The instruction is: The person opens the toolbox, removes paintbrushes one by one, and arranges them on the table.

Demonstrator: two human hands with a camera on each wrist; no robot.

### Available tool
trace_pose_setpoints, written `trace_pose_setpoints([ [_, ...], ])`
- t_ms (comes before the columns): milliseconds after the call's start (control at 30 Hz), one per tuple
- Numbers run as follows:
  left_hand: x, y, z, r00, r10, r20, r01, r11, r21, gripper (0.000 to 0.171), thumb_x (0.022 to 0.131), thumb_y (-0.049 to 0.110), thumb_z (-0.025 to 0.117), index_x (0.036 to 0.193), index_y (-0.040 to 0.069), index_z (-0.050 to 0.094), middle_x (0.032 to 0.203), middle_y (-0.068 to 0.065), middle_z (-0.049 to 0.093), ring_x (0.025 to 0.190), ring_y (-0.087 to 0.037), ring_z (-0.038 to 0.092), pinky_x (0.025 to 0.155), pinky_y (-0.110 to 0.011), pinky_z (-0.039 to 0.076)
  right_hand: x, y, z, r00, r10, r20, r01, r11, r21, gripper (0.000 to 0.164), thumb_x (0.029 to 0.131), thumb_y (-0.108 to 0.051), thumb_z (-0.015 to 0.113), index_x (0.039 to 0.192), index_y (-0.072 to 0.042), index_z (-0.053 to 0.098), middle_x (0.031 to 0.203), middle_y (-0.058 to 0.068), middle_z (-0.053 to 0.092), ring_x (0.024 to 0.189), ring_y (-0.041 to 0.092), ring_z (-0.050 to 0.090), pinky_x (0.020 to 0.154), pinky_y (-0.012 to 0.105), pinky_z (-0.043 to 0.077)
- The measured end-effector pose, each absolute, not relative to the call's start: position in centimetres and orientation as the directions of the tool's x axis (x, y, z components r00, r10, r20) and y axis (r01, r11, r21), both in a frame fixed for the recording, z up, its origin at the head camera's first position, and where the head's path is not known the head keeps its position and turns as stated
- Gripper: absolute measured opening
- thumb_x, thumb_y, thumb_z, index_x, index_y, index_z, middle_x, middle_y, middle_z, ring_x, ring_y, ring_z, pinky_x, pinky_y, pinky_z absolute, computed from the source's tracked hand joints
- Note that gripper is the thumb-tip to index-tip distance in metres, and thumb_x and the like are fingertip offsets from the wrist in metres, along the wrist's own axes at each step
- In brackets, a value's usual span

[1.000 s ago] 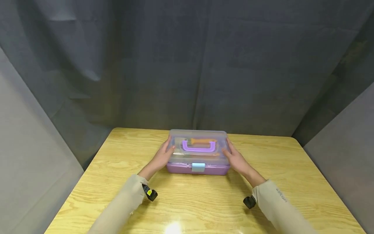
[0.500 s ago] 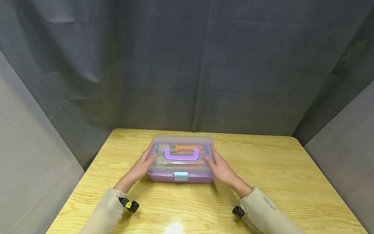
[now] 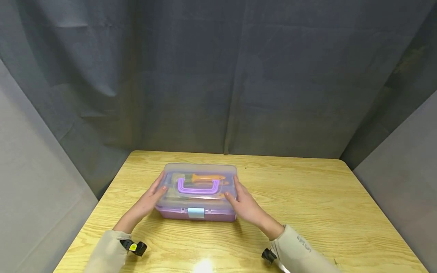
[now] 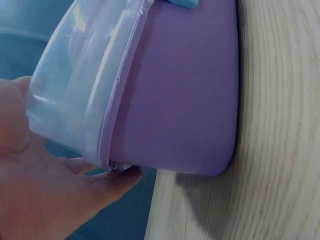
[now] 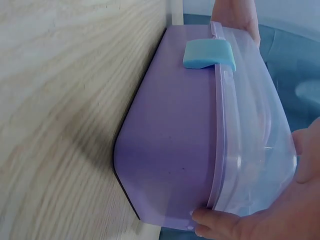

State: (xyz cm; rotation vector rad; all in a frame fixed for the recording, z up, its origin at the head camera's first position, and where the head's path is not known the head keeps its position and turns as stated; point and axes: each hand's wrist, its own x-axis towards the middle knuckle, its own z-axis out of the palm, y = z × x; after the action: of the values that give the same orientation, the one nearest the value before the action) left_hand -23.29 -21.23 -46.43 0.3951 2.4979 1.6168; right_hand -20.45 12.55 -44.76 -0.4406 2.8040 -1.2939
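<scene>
A storage box [image 3: 174,215] with a purple base and a clear lid sits on the table, left of its middle. Its purple handle [image 3: 198,191] lies folded down on the lid, and a light blue latch [image 5: 207,54] closes the front. Through the lid shows a brush [image 3: 208,178] with an orange handle; other contents are blurred. My left hand [image 3: 145,203] grips the left end, thumb over the lid's edge and fingers along the side. My right hand [image 3: 248,207] holds the right end likewise, a fingertip just under the lid's rim in the right wrist view.
The wooden table [image 3: 307,204] extends to the right of the box and in front of it. A dark curtain [image 3: 218,83] hangs behind the back edge. Pale panels [image 3: 37,170] stand at both sides.
The storage box has moved left and nearer to me across the table, with both hands holding its ends throughout. Its lid has stayed closed.
</scene>
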Motion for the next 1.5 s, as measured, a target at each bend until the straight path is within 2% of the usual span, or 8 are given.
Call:
trace_pose_setpoints([
  [733,-21.7,-22.0,-46.2,-0.954,0.296,0.055,0.171,0.382,0.908,0.062,0.103,0.027,0.039,0.153,0.012,0.007,0.157,-0.018,0.004,0.14,-0.041,0.001,0.11,-0.059,0.003,-18.2,12.2,-44.4,-0.96,-0.264,0.09,-0.246,0.648,-0.721,0.077,0.098,-0.042,0.046,0.151,-0.003,0.005,0.154,0.02,0.013,0.138,0.038,0.021,0.111,0.05,0.019],
  [833,-21.7,-22.0,-46.3,-0.953,0.298,0.058,0.175,0.381,0.908,0.062,0.103,0.027,0.039,0.153,0.011,0.007,0.156,-0.019,0.003,0.14,-0.042,0.001,0.11,-0.059,0.003,-18.1,12.5,-44.2,-0.962,-0.259,0.087,-0.241,0.656,-0.715,0.078,0.097,-0.044,0.048,0.151,-0.005,0.01,0.153,0.021,0.018,0.136,0.039,0.025,0.11,0.052,0.022],
  [900,-21.7,-21.9,-46.4,-0.953,0.298,0.057,0.174,0.381,0.908,0.062,0.103,0.027,0.039,0.153,0.01,0.007,0.156,-0.019,0.003,0.14,-0.042,0.001,0.11,-0.059,0.003,-17.9,12.6,-43.9,-0.964,-0.238,0.121,-0.254,0.68,-0.687,0.075,0.094,-0.044,0.053,0.15,-0.005,0.021,0.147,0.023,0.03,0.131,0.039,0.035,0.106,0.052,0.031],
  [1033,-21.7,-21.9,-46.5,-0.953,0.298,0.048,0.167,0.389,0.906,0.062,0.103,0.029,0.038,0.153,0.011,0.006,0.157,-0.019,0.003,0.14,-0.041,0.001,0.11,-0.059,0.004,-16.8,12.6,-43.3,-0.932,-0.205,0.299,-0.348,0.735,-0.582,0.05,0.087,-0.032,0.067,0.127,-0.005,0.056,0.113,0.012,0.054,0.101,0.025,0.053,0.08,0.038,0.049],
  [1167,-21.5,-21.9,-46.4,-0.955,0.294,0.046,0.164,0.391,0.906,0.061,0.103,0.028,0.038,0.153,0.011,0.007,0.157,-0.019,0.003,0.14,-0.041,0.001,0.11,-0.059,0.004,-15.2,12.0,-43.1,-0.856,-0.31,0.414,-0.504,0.678,-0.535,0.007,0.083,-0.015,0.07,0.089,-0.013,0.066,0.081,-0.005,0.053,0.071,0.008,0.05,0.058,0.022,0.045],
  [1267,-21.5,-21.9,-46.4,-0.956,0.289,0.061,0.171,0.377,0.91,0.061,0.103,0.027,0.039,0.153,0.009,0.008,0.156,-0.019,0.004,0.141,-0.041,0.001,0.111,-0.058,0.003,-14.4,11.5,-43.9,-0.825,-0.465,0.321,-0.553,0.546,-0.629,0.007,0.088,-0.014,0.065,0.082,-0.015,0.067,0.074,-0.014,0.056,0.064,0.0,0.051,0.056,0.017,0.046],
  [1333,-21.6,-21.7,-46.3,-0.958,0.279,0.069,0.172,0.364,0.915,0.061,0.103,0.025,0.04,0.153,0.008,0.01,0.156,-0.019,0.005,0.141,-0.04,0.002,0.111,-0.057,0.004,-14.2,11.1,-44.9,-0.811,-0.544,0.214,-0.504,0.464,-0.729,0.013,0.092,-0.018,0.06,0.085,-0.012,0.07,0.074,-0.012,0.061,0.065,0.0,0.054,0.057,0.018,0.048],
  [1500,-21.7,-21.4,-46.4,-0.965,0.254,0.058,0.148,0.353,0.924,0.061,0.102,0.026,0.042,0.153,0.011,0.011,0.156,-0.019,0.005,0.14,-0.041,0.003,0.11,-0.059,0.004,-14.3,9.5,-48.1,-0.803,-0.592,-0.071,-0.136,0.298,-0.945,0.029,0.097,-0.023,0.054,0.097,0.001,0.07,0.079,0.009,0.066,0.065,0.012,0.059,0.053,0.025,0.053],
])
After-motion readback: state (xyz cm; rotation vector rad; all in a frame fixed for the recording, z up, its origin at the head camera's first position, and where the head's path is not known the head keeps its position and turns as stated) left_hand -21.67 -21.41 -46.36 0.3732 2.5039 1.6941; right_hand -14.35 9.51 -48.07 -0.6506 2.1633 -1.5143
